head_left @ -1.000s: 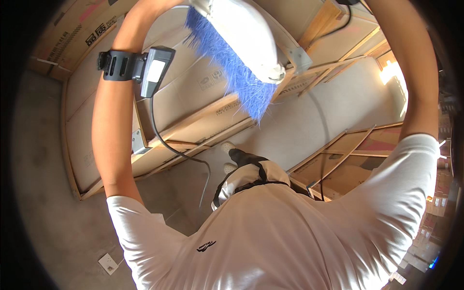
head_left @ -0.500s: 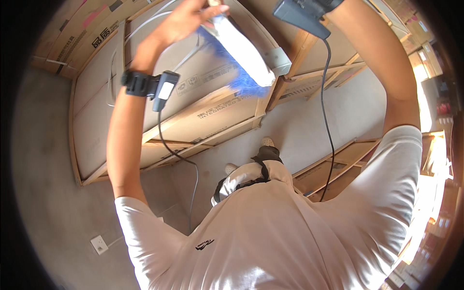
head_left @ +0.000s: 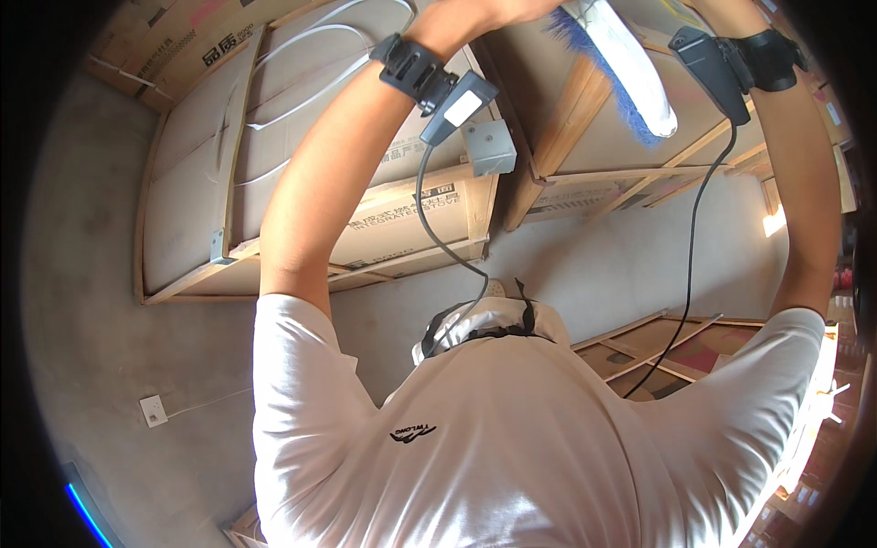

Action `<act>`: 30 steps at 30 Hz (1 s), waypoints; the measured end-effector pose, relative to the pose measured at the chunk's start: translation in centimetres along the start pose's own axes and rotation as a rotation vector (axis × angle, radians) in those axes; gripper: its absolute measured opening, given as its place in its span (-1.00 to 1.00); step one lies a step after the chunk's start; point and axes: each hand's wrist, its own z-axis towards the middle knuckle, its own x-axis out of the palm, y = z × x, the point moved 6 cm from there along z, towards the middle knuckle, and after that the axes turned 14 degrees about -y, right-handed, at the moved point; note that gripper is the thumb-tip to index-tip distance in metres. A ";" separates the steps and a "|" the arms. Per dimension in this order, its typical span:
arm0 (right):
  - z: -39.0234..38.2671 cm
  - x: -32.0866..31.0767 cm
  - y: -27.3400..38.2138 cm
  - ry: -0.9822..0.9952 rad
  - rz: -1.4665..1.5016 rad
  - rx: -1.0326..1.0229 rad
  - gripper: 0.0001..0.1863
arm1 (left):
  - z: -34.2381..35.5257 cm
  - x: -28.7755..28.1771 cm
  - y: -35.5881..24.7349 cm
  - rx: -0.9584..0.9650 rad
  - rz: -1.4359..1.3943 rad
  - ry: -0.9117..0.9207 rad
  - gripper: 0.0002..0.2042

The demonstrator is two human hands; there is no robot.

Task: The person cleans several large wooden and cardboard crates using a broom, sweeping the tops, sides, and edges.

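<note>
At the top edge, my left hand [head_left: 523, 8] is partly cut off beside the upper end of a brush [head_left: 626, 57]. It is a long brush with a white body and blue bristles, slanting down to the right above the crated boxes. The hand looks closed around its end, though most of the fingers are out of the picture. My right forearm [head_left: 793, 173] rises at the right side, and the hand itself lies beyond the upper edge. Each wrist wears a black strap with a dark device, the left device [head_left: 461, 105] and the right device [head_left: 711, 68] trailing cables.
Large cardboard boxes [head_left: 301, 110] in wooden frames stand ahead, with white strapping and a metal corner bracket [head_left: 491, 148]. Another framed box [head_left: 681, 352] lies to the right, near my body. A grey wall at left carries a white socket [head_left: 153, 411].
My left arm and the brush have swung to the right, away from the left box towards the neighbouring one. My right arm has shifted right, and the view has turned a little.
</note>
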 end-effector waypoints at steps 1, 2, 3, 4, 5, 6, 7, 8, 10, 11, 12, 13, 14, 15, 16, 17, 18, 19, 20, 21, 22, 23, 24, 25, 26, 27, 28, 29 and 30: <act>-0.3 -0.3 -0.2 -0.010 -0.028 0.000 -0.55 | -0.1 0.0 0.2 0.015 0.030 -0.005 -0.71; -0.8 0.0 -0.3 -0.007 0.004 0.004 -0.54 | -0.6 -0.2 0.3 0.023 0.070 -0.008 -0.71; -0.6 2.1 -0.6 0.038 0.079 -0.004 -0.52 | -1.8 -2.8 0.1 0.007 0.164 -0.027 -0.70; -0.1 4.4 -1.6 0.100 0.161 0.034 -0.50 | -3.4 -5.5 0.4 -0.102 0.295 -0.007 -0.70; -0.9 1.8 0.0 0.036 0.134 0.062 -0.49 | -1.9 -4.0 -1.1 -0.135 0.327 0.023 -0.69; -0.8 2.4 0.0 0.044 0.181 0.092 -0.49 | -2.4 -5.0 -1.6 -0.139 0.303 0.004 -0.68; -0.5 2.9 0.2 0.054 0.231 0.123 -0.48 | -2.8 -6.2 -2.1 -0.144 0.281 -0.015 -0.68; 0.2 4.3 -0.3 0.088 0.263 0.133 -0.48 | -3.6 -7.6 -2.3 -0.199 0.322 -0.007 -0.69; 0.6 7.5 -0.4 0.127 0.337 0.146 -0.49 | -5.4 -11.0 -2.7 -0.172 0.310 -0.029 -0.73; 0.6 8.3 -0.7 0.131 0.348 0.156 -0.49 | -6.4 -12.0 -3.3 -0.244 0.266 -0.015 -0.74; 0.5 8.5 -0.5 0.127 0.351 0.160 -0.49 | -7.1 -12.7 -3.6 -0.254 0.256 -0.015 -0.74; 0.5 8.5 -0.4 0.121 0.349 0.162 -0.49 | -7.7 -13.2 -3.9 -0.264 0.245 -0.015 -0.75; 0.5 8.9 -0.1 0.125 0.350 0.160 -0.50 | -8.4 -14.0 -4.8 -0.343 0.375 0.035 -0.74; 0.3 9.1 0.1 0.125 0.344 0.157 -0.50 | -8.9 -13.9 -4.4 -0.326 0.320 0.020 -0.73; 0.2 9.0 0.3 0.123 0.333 0.155 -0.50 | -9.6 -13.4 -3.3 -0.306 0.263 0.006 -0.72; 0.0 8.7 0.5 0.112 0.319 0.152 -0.50 | -9.9 -13.1 -2.5 -0.285 0.203 -0.002 -0.71; -0.4 8.2 0.6 0.097 0.299 0.149 -0.50 | -10.2 -11.7 -1.1 -0.519 0.151 0.058 -0.70; -0.7 8.1 1.2 0.093 0.287 0.141 -0.51 | -10.6 -10.1 2.6 -0.336 -0.125 0.028 -0.71; -1.1 7.2 1.3 0.072 0.262 0.141 -0.51 | -10.1 -7.9 2.6 -0.450 -0.189 0.090 -0.72; -1.8 6.0 1.4 0.042 0.229 0.144 -0.51 | -9.5 -4.9 2.2 -0.559 -0.257 0.160 -0.74; -2.6 4.6 1.8 0.007 0.189 0.146 -0.51 | -8.4 -2.1 2.2 -0.453 -0.257 0.166 -0.74; -2.5 6.2 1.4 0.045 0.217 0.136 -0.51 | -8.8 -3.0 2.4 -0.391 -0.179 0.123 -0.74; -2.2 7.8 0.8 0.087 0.258 0.135 -0.52 | -10.2 -4.0 3.3 -0.464 -0.120 0.106 -0.73; -2.1 8.4 1.8 0.105 0.252 0.121 -0.52 | -10.0 -4.3 2.2 -0.499 -0.094 0.105 -0.71; -2.7 7.8 2.2 0.091 0.230 0.119 -0.52 | -9.4 -3.4 1.4 -0.523 -0.092 0.132 -0.70; -2.9 7.5 2.5 0.086 0.226 0.116 -0.52 | -8.6 -3.4 0.8 -0.492 -0.059 0.131 -0.69; -2.8 7.6 2.8 0.090 0.230 0.110 -0.52 | -8.0 -4.1 0.4 -0.467 -0.018 0.124 -0.69; -2.6 8.1 2.6 0.099 0.246 0.112 -0.53 | -7.9 -4.7 0.3 -0.453 0.025 0.119 -0.69; -3.3 6.2 3.1 0.053 0.192 0.118 -0.53 | -6.1 -3.4 -1.3 -0.310 0.008 0.112 -0.69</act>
